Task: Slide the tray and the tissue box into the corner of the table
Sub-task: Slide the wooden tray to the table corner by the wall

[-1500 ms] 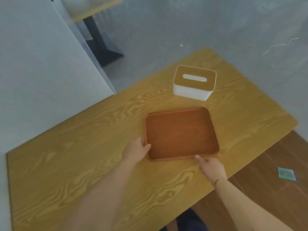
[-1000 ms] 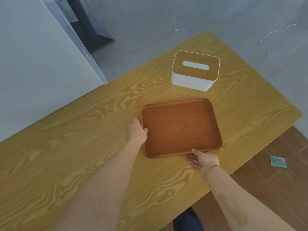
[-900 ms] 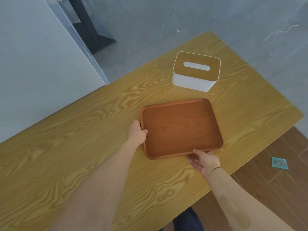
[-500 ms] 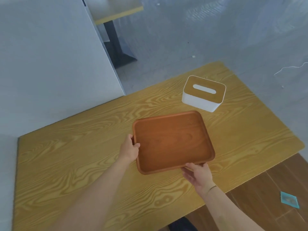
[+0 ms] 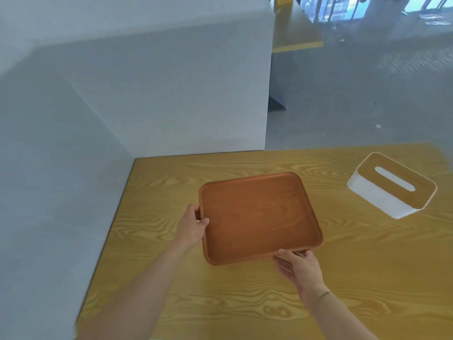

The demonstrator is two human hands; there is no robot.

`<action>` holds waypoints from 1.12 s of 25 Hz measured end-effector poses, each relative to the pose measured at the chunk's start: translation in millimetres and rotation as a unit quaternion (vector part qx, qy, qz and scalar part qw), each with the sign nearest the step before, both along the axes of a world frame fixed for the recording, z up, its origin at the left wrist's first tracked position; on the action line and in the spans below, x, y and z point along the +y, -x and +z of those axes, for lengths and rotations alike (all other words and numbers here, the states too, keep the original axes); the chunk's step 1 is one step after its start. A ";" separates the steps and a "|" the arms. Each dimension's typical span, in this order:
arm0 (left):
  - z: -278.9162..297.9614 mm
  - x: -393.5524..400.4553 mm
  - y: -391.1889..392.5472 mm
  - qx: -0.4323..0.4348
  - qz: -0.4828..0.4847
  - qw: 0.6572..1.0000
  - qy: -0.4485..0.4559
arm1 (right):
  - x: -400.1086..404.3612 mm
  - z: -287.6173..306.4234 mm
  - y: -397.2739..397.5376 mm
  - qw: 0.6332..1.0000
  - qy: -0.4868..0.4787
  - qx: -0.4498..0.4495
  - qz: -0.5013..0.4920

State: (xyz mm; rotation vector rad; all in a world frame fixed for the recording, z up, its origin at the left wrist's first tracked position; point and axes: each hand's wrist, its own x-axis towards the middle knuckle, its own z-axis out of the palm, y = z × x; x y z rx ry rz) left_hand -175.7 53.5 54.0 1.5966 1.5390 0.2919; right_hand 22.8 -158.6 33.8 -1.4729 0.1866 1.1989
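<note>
A brown wooden tray (image 5: 257, 217) with rounded corners lies on the yellow wood-grain table (image 5: 159, 192). My left hand (image 5: 193, 224) grips the tray's left rim, thumb over the edge. My right hand (image 5: 297, 267) holds the tray's near right rim, fingers curled under it. A white tissue box (image 5: 392, 186) with a wooden slotted lid stands to the right of the tray, apart from it. The table's far left corner (image 5: 136, 159) lies beyond the tray, where two grey walls meet.
Grey walls (image 5: 122, 94) border the table on its left and far sides. Beyond the wall's end lies grey floor (image 5: 355, 94) and another yellow-edged table (image 5: 296, 33). Bare tabletop lies between the tray and the corner.
The tray has slid left and away from the tissue box, toward the far left corner, with both hands still on its rims. The view has swung left, showing the walled corner.
</note>
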 end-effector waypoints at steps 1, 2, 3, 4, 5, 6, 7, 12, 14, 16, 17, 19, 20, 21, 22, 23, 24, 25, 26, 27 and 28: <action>-0.8 4.3 8.4 0.000 0.008 1.000 -0.007 | 9.4 0.1 4.6 1.000 0.003 0.002 0.001; -2.8 9.1 15.8 0.004 0.013 1.000 -0.015 | 18.6 -0.5 9.1 1.000 0.005 0.005 0.002; -5.1 15.5 22.9 0.007 0.018 1.000 -0.023 | 28.9 -0.9 14.0 1.000 0.006 0.007 0.002; -8.1 22.1 29.2 0.008 0.023 0.999 -0.025 | 38.1 -1.0 19.2 1.000 0.008 0.010 0.002; -11.8 31.1 36.1 0.008 0.026 0.999 -0.025 | 48.6 -2.1 25.4 1.000 0.010 0.012 0.002; -15.4 41.2 42.0 0.008 0.027 0.999 -0.024 | 59.0 -3.5 31.1 1.000 0.009 0.012 0.002; -19.1 51.6 47.1 0.009 0.025 0.999 -0.021 | 68.4 -4.6 36.6 1.000 0.009 0.013 0.002; -36.6 109.8 68.7 -0.018 -0.009 0.998 0.062 | 116.4 -11.6 54.8 1.000 0.014 0.005 -0.006; -44.1 129.8 73.2 -0.024 -0.022 0.996 0.083 | 132.9 -14.6 60.4 1.000 0.013 -0.001 -0.005; -53.8 147.9 73.1 -0.026 -0.032 0.995 0.089 | 147.5 -20.6 64.9 1.000 0.015 -0.008 -0.009; -58.4 155.8 71.1 -0.030 -0.032 0.995 0.094 | 153.6 -22.4 65.6 1.000 0.017 -0.010 -0.010; -67.3 170.0 65.1 -0.034 -0.037 0.993 0.104 | 164.4 -27.1 62.4 0.999 0.025 -0.017 -0.010; -72.3 177.9 60.9 -0.035 -0.040 0.993 0.109 | 170.6 -30.9 58.2 0.999 0.030 -0.024 -0.006; -77.0 184.7 57.5 -0.038 -0.039 0.992 0.115 | 176.1 -33.4 53.8 0.999 0.035 -0.032 0.002; -81.1 191.2 53.9 -0.040 -0.038 0.991 0.118 | 182.0 -35.8 49.6 0.998 0.039 -0.038 0.010; -84.8 198.3 49.6 -0.042 -0.040 0.991 0.117 | 188.5 -39.2 44.4 0.998 0.042 -0.044 0.013; -88.0 204.3 45.6 -0.040 -0.042 0.992 0.114 | 194.6 -42.8 40.2 0.998 0.043 -0.046 0.014; -91.1 211.1 41.1 -0.038 -0.042 0.992 0.110 | 201.1 -46.6 36.3 0.998 0.043 -0.044 0.011; -93.7 217.1 37.1 -0.033 -0.042 0.993 0.103 | 206.4 -50.0 34.1 0.998 0.042 -0.040 0.007; -95.5 223.1 33.0 -0.023 -0.047 0.994 0.091 | 210.6 -53.1 33.6 0.999 0.040 -0.033 0.002; -96.3 229.0 28.7 -0.011 -0.056 0.995 0.079 | 214.5 -56.1 33.4 0.999 0.041 -0.026 -0.004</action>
